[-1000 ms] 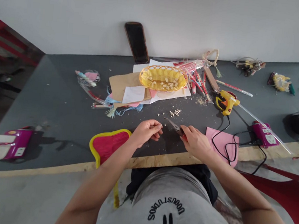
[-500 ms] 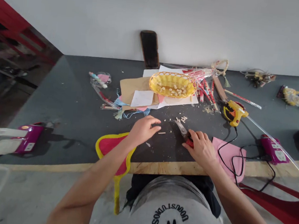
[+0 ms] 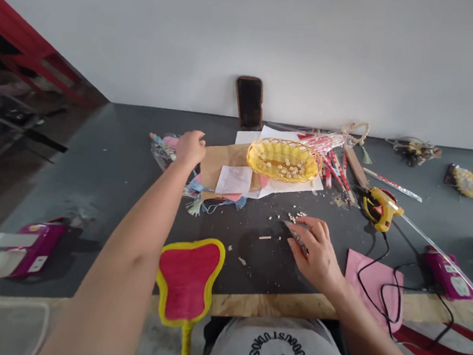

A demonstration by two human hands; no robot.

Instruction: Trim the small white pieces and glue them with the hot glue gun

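My left hand (image 3: 191, 149) reaches to the back left of the table, over a clear plastic bag (image 3: 159, 153) with pink and coloured pieces in it. Its fingers look curled; what they hold, if anything, is hidden. Nearer the front, my right hand (image 3: 316, 255) is closed over a pair of shears (image 3: 293, 232) low on the table. The shears' grey blade shows between thumb and fingers, and their handles are covered. Small white cut pieces (image 3: 298, 216) are scattered just beyond the blade, and a short pale stick (image 3: 264, 238) lies to its left.
A yellow woven basket (image 3: 282, 173) with small pale pieces stands on papers. Behind it a phone (image 3: 249, 103) leans on the wall. At right are a yellow glue gun (image 3: 382, 205), its cord and a pink sheet (image 3: 373, 280). A red-and-yellow paddle shape (image 3: 189, 279) overhangs the front edge.
My left hand has moved from the table's middle to the back left, over the plastic bag. My right hand has shifted forward over the shears, hiding the red handles. The view has tilted up.
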